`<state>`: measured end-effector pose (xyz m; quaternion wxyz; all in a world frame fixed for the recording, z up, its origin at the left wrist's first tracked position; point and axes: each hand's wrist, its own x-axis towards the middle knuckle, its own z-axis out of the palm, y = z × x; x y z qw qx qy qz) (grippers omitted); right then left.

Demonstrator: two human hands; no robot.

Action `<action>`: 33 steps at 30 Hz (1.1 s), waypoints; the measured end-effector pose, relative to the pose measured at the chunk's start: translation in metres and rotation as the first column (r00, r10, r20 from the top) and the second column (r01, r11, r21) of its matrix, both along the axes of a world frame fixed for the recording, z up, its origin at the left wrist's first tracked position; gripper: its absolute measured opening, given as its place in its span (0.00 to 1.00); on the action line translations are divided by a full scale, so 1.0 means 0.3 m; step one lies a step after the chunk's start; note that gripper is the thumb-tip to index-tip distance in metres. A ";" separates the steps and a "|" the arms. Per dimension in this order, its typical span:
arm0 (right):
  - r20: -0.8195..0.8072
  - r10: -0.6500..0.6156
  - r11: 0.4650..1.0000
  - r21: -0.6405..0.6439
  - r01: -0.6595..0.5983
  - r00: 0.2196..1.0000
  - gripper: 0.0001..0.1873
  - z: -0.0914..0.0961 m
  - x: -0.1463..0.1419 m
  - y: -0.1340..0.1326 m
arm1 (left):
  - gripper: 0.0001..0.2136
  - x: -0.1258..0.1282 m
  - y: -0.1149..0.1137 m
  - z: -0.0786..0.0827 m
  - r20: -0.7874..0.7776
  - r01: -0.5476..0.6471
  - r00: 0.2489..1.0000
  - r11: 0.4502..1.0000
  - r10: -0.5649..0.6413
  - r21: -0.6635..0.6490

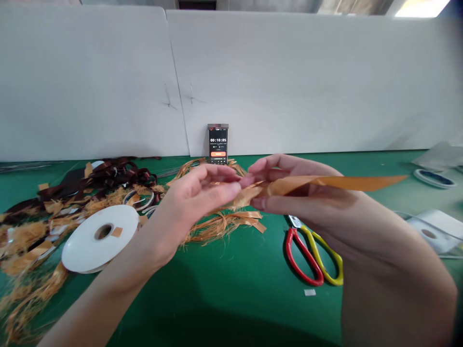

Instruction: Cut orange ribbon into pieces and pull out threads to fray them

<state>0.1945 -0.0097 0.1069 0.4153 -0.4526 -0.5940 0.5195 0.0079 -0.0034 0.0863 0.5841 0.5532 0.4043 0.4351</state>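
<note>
A strip of orange-gold ribbon (361,182) is pinched between the thumb and fingers of my right hand (307,200). Its tapering free end sticks out to the right over that hand. My left hand (197,200) meets the right one at the middle, thumb and fingertips closed on the ribbon's other part, which is partly hidden and slightly blurred. Beneath both hands, a bundle of frayed golden ribbon strands (217,229) lies on the green table (224,289). Below my right hand rest scissors (307,260) with one red and one yellow handle.
A white spool (87,241) lies at left among frayed golden strands (29,299) and dark brown ribbon (123,176). Against the white panel (289,86) leans a phone (218,144) showing a timer. At right are a white device (434,229) and a ribbon roll (434,179).
</note>
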 end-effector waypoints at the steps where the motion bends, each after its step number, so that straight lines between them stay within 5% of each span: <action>1: 0.001 -0.002 1.000 -0.010 0.002 1.000 0.12 0.002 -0.001 0.000 | 0.13 0.000 0.003 0.000 -0.020 0.001 1.000 1.000 -0.002 -0.018; 7: -0.046 -0.062 0.998 -0.012 0.061 0.997 0.09 0.002 -0.001 -0.002 | 0.14 -0.013 0.013 -0.018 -0.022 -0.030 0.999 0.999 0.030 -0.025; 10: -0.038 -0.229 0.972 0.046 0.230 0.973 0.11 -0.012 0.014 0.013 | 0.13 -0.020 0.016 -0.028 -0.008 -0.046 0.999 0.999 0.046 -0.008; 15: 0.025 -0.614 0.758 0.297 0.581 0.789 0.25 -0.036 0.047 0.045 | 0.13 -0.018 0.018 -0.032 -0.022 -0.042 0.999 0.999 0.042 -0.013; 18: 0.092 -0.679 0.656 0.521 0.546 0.728 0.15 -0.029 0.042 0.032 | 0.12 -0.018 0.018 -0.030 -0.020 -0.037 0.999 0.999 0.037 -0.005; 21: 0.220 -0.543 0.781 0.485 0.392 0.810 0.04 -0.008 0.014 0.004 | 0.11 -0.019 0.019 -0.029 -0.015 -0.047 0.999 0.999 0.047 0.006; 24: 0.294 -0.328 0.912 0.348 0.220 0.898 0.05 0.006 -0.013 -0.016 | 0.11 -0.019 0.021 -0.029 -0.010 -0.034 0.999 0.999 0.034 0.013; 33: 0.201 0.058 0.996 0.053 -0.070 0.978 0.13 -0.005 -0.009 -0.005 | 0.08 -0.018 0.014 -0.012 0.002 0.032 0.999 0.999 -0.032 -0.016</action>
